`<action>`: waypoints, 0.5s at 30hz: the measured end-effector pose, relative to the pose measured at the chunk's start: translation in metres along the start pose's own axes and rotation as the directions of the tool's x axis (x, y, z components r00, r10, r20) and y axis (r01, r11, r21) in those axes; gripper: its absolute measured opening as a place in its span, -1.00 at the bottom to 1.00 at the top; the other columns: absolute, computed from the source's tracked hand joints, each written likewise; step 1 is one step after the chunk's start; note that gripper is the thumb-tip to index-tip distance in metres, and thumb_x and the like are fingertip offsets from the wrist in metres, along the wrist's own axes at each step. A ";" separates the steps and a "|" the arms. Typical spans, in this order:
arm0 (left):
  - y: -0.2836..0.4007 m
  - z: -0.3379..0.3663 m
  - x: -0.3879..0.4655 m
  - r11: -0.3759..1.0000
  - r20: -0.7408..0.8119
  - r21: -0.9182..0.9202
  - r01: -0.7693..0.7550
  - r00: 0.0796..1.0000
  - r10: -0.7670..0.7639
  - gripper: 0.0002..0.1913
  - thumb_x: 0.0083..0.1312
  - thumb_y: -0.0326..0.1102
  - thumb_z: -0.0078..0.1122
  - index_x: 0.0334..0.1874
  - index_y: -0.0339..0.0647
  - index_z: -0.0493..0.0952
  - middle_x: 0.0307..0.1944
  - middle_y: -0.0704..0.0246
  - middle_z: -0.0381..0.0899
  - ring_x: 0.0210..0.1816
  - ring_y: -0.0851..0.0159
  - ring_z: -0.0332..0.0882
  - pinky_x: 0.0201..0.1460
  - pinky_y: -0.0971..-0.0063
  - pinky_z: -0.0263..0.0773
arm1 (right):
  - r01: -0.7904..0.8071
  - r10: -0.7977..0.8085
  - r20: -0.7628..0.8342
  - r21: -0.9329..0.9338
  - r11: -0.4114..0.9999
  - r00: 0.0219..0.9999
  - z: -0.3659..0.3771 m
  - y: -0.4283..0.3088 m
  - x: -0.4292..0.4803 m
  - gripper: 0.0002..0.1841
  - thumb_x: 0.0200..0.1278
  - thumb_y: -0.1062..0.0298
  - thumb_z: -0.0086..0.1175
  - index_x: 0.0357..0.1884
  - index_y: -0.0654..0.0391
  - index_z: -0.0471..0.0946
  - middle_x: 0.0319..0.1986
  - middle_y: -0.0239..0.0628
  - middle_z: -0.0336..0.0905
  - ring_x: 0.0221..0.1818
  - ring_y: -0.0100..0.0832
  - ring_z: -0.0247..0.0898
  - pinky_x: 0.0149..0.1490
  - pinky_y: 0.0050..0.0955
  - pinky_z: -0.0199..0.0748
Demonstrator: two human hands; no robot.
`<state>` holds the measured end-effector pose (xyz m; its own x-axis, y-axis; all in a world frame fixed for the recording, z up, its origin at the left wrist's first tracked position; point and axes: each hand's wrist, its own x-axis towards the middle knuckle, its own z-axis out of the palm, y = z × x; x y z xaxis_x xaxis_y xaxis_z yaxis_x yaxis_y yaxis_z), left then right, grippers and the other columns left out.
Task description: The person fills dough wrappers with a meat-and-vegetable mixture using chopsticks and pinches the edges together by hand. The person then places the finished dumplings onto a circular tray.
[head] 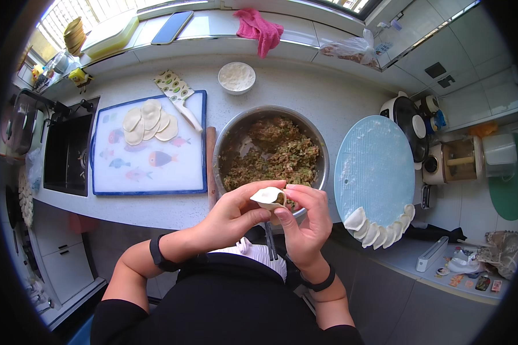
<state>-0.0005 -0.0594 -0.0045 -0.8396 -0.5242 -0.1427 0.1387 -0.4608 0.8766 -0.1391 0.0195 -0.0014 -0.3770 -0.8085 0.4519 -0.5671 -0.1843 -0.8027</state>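
Between my hands is a partly folded dumpling (pixel 268 196), its wrapper pinched on one side and gaping on the right, where filling shows. My left hand (pixel 237 209) grips it from the left; my right hand (pixel 308 215) pinches its right edge with thumb and fingers. Just beyond them stands a steel bowl (pixel 228 125) of minced filling (pixel 280 151). A pair of dark chopsticks (pixel 271 241) sticks out below the hands; their upper ends are hidden. To the right, a row of folded dumplings (pixel 377 233) lines the near rim of a light-blue oval tray (pixel 373 168).
Left of the bowl are a rolling pin (pixel 211 168) and a blue-edged cutting board (pixel 185 181) with round wrappers (pixel 149 123) and a patterned cleaver (pixel 175 88). A flour bowl (pixel 236 78) stands behind. The sink (pixel 67 155) is far left, a rice cooker (pixel 408 125) at right.
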 end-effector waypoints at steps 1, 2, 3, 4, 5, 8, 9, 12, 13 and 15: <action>-0.001 0.002 0.000 1.000 0.004 -0.001 0.002 1.000 -0.002 -0.52 0.29 -0.60 -0.04 0.28 -0.27 0.22 0.07 0.30 0.40 0.08 0.41 0.38 0.14 0.52 0.34 | -0.002 0.002 -0.003 -0.003 1.000 1.000 0.000 0.002 0.001 -0.74 -0.01 0.44 0.28 -0.23 0.22 0.55 -0.24 -0.23 0.55 -0.30 -0.27 0.41 -0.17 -0.43 0.40; -0.002 0.002 -0.002 0.999 -0.030 0.036 0.009 1.000 -0.008 -0.52 0.28 -0.60 -0.04 0.27 -0.27 0.23 0.07 0.30 0.40 0.08 0.41 0.38 0.14 0.52 0.34 | 0.070 -0.070 -0.004 -0.044 0.997 0.998 0.001 0.004 0.001 -0.76 -0.02 0.45 0.28 -0.26 0.22 0.57 -0.28 -0.24 0.56 -0.31 -0.28 0.42 -0.18 -0.44 0.40; -0.002 0.003 -0.002 0.997 -0.062 0.071 0.015 0.998 -0.011 -0.53 0.28 -0.60 -0.04 0.26 -0.28 0.24 0.07 0.30 0.40 0.08 0.41 0.38 0.14 0.51 0.34 | 0.143 -0.143 -0.003 -0.086 0.986 0.990 0.001 0.005 0.001 -0.77 -0.04 0.46 0.28 -0.28 0.22 0.58 -0.31 -0.24 0.57 -0.31 -0.29 0.42 -0.18 -0.44 0.41; -0.002 0.004 -0.002 0.989 -0.066 0.147 0.005 0.998 0.005 -0.55 0.28 -0.61 -0.04 0.25 -0.28 0.26 0.06 0.31 0.40 0.08 0.41 0.38 0.14 0.51 0.34 | 0.189 -0.194 -0.033 -0.114 0.975 0.981 0.000 0.004 0.001 -0.81 -0.06 0.48 0.29 -0.34 0.22 0.60 -0.37 -0.26 0.58 -0.34 -0.31 0.42 -0.19 -0.44 0.41; -0.003 0.006 -0.001 0.990 -0.061 0.144 0.007 0.998 0.001 -0.55 0.28 -0.61 -0.04 0.25 -0.28 0.26 0.06 0.31 0.40 0.08 0.41 0.38 0.14 0.51 0.34 | 0.185 -0.190 -0.034 -0.120 0.975 0.981 -0.001 0.004 0.000 -0.81 -0.06 0.48 0.29 -0.34 0.22 0.60 -0.37 -0.26 0.58 -0.34 -0.31 0.42 -0.19 -0.44 0.41; -0.005 0.008 -0.002 0.991 -0.052 0.131 -0.034 0.998 0.041 -0.57 0.30 -0.56 0.00 0.23 -0.31 0.25 0.02 0.29 0.44 0.05 0.37 0.43 0.12 0.48 0.42 | 0.232 -0.248 -0.085 -0.164 0.959 0.965 0.000 0.005 -0.003 -0.78 -0.07 0.47 0.29 -0.30 0.23 0.61 -0.36 -0.26 0.59 -0.34 -0.31 0.43 -0.19 -0.43 0.42; -0.004 0.008 -0.002 0.991 -0.055 0.132 -0.028 0.998 0.035 -0.57 0.30 -0.56 0.00 0.23 -0.31 0.25 0.02 0.29 0.44 0.05 0.37 0.43 0.12 0.48 0.42 | 0.227 -0.242 -0.086 -0.160 0.961 0.966 0.001 0.005 -0.001 -0.78 -0.07 0.47 0.29 -0.30 0.23 0.61 -0.36 -0.26 0.59 -0.34 -0.31 0.43 -0.19 -0.43 0.42; -0.003 0.008 -0.004 0.996 -0.045 0.083 -0.018 0.999 0.022 -0.59 0.29 -0.57 -0.01 0.20 -0.32 0.27 0.05 0.31 0.41 0.06 0.40 0.39 0.13 0.51 0.35 | 0.170 -0.175 -0.052 -0.088 0.981 0.983 0.000 0.003 0.007 -0.80 -0.06 0.46 0.28 -0.33 0.23 0.60 -0.33 -0.25 0.60 -0.34 -0.30 0.43 -0.23 -0.43 0.42; -0.003 0.008 -0.004 0.997 -0.047 0.080 -0.011 0.999 0.015 -0.59 0.29 -0.57 -0.01 0.20 -0.32 0.27 0.05 0.31 0.41 0.06 0.40 0.39 0.13 0.51 0.35 | 0.163 -0.168 -0.050 -0.087 0.983 0.985 -0.001 0.004 0.006 -0.80 -0.06 0.46 0.28 -0.33 0.23 0.60 -0.33 -0.25 0.60 -0.34 -0.30 0.43 -0.23 -0.43 0.42; -0.002 0.006 -0.003 0.962 -0.013 0.268 -0.049 0.998 0.055 -0.56 0.31 -0.50 0.03 0.24 -0.30 0.24 0.03 0.30 0.44 0.04 0.42 0.42 0.07 0.54 0.39 | 0.280 -0.284 -0.039 -0.095 0.955 0.958 -0.001 0.008 0.003 -0.79 -0.09 0.47 0.28 -0.34 0.23 0.60 -0.34 -0.26 0.61 -0.34 -0.31 0.43 -0.22 -0.43 0.41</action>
<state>-0.0015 -0.0530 -0.0032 -0.8236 -0.5583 -0.1004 0.0341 -0.2254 0.9737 -0.1452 0.0166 -0.0060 -0.2284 -0.7002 0.6765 -0.7170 -0.3491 -0.6034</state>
